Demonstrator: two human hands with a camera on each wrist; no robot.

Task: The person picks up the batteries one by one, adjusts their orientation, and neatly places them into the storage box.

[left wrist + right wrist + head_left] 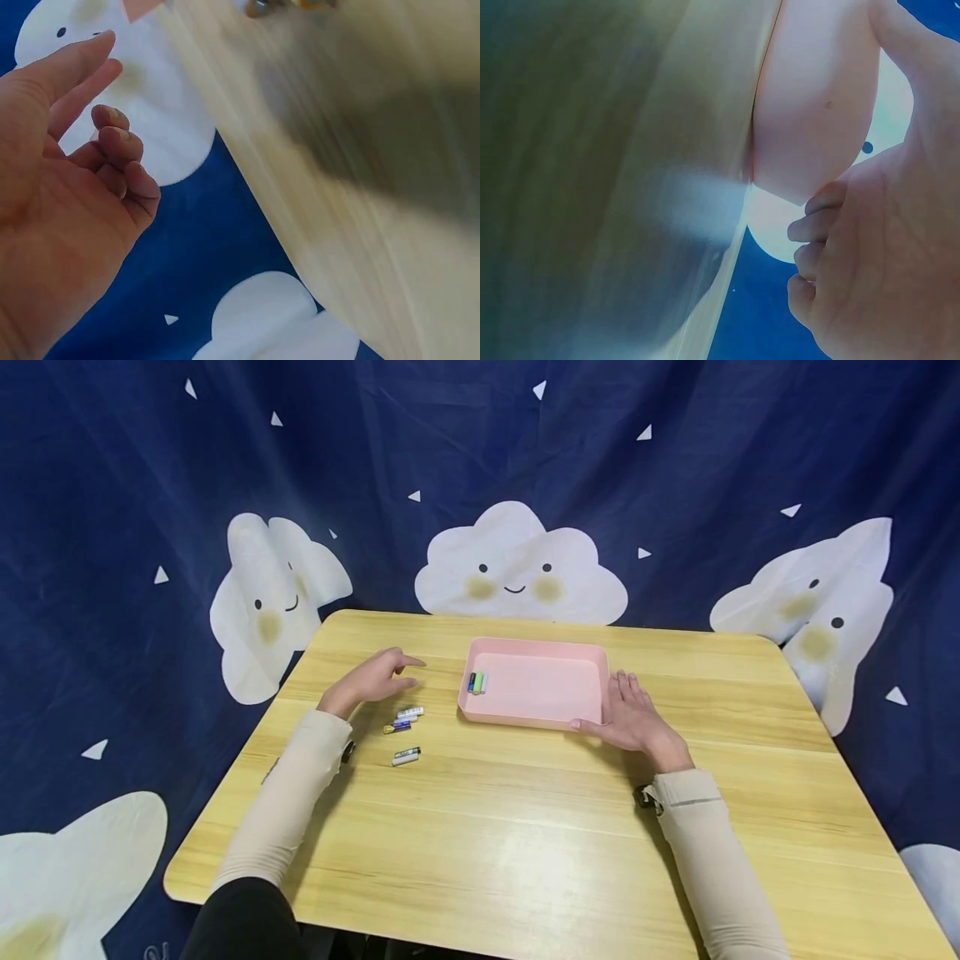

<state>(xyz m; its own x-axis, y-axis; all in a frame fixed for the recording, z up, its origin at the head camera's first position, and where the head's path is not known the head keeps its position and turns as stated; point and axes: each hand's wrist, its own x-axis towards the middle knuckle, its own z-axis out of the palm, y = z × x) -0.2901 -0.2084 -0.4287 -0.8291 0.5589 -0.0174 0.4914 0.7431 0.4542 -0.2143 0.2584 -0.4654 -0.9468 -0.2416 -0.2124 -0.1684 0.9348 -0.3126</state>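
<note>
My left hand (372, 677) hovers above the left part of the table, thumb and index finger apart, the other fingers loosely bent, nothing between them. Just in front of it on the wood lie several small batteries: white ones (410, 712), a blue and gold one (398, 727), and a black and white pair (406, 757). A shallow pink tray (532, 722) stands near the table's middle. Inside, against its left wall, are a dark blue, a green (478, 683) and a white battery side by side. My right hand (632, 717) rests at the tray's right front corner, fingers straight along the side, thumb at the front.
The light wooden table (517, 827) has rounded corners. Behind it and at both sides hangs a dark blue curtain (480, 443) printed with white clouds and triangles. Both wrists carry a small dark device below the hand.
</note>
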